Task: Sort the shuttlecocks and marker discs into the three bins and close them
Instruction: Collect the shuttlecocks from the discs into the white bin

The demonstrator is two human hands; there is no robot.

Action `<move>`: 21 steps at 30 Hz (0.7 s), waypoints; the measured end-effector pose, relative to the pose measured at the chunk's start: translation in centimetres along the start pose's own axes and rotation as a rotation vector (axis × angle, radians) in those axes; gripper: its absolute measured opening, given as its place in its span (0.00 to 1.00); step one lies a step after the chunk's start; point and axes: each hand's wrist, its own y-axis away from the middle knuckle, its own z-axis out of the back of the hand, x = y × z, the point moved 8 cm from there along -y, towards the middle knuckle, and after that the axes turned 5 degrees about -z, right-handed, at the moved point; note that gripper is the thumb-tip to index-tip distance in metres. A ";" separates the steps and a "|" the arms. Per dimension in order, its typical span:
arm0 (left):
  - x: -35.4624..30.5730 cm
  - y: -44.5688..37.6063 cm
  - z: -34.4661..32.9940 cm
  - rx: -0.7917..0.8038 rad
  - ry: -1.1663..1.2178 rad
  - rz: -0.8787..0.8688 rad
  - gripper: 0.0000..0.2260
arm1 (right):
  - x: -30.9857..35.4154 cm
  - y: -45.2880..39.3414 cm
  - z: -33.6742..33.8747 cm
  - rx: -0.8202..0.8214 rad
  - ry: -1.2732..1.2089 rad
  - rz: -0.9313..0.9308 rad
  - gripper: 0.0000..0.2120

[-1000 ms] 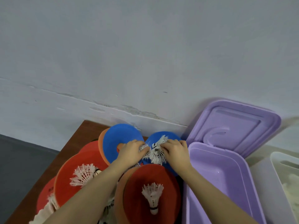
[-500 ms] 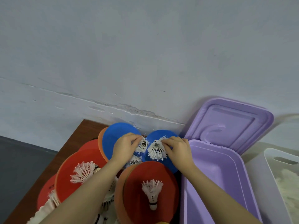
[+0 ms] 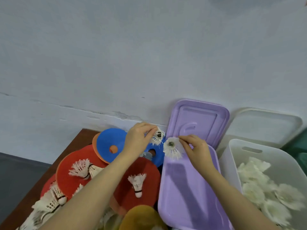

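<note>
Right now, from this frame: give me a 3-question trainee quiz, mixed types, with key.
1. True or false: the purple bin already holds shuttlecocks.
2. What does the left hand pinch?
A. blue disc
B. shuttlecock
C. lid
3. Fill in: the loose shuttlecocks already sorted lie in the ___ bin.

Key:
1. False, it looks empty.
2. B, a shuttlecock; the right hand pinches another shuttlecock.
3. White.

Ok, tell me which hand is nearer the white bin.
Right. The right hand holds a shuttlecock over the purple bin, next to the white bin; the left hand is farther, above the blue discs.
</note>
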 end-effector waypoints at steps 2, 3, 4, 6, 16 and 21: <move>-3.1 0.5 -2.0 -0.006 0.011 -0.048 0.06 | -1.3 1.2 3.4 -0.044 -0.029 -0.011 0.08; -4.5 0.9 -3.2 -0.005 0.025 -0.059 0.06 | -1.9 1.8 5.0 -0.056 -0.044 -0.007 0.09; -6.1 1.3 -4.4 -0.004 0.043 -0.069 0.07 | -2.7 2.4 6.6 -0.063 -0.063 -0.007 0.09; -9.2 2.0 -7.3 0.001 0.081 -0.094 0.09 | -4.7 3.6 10.1 -0.089 -0.085 -0.022 0.10; -21.3 5.6 -23.0 0.180 0.166 -0.155 0.11 | -15.6 8.5 23.7 -0.117 0.010 -0.139 0.04; -23.3 9.1 -25.9 0.240 0.024 -0.305 0.13 | -18.0 11.4 24.7 0.092 0.096 -0.132 0.04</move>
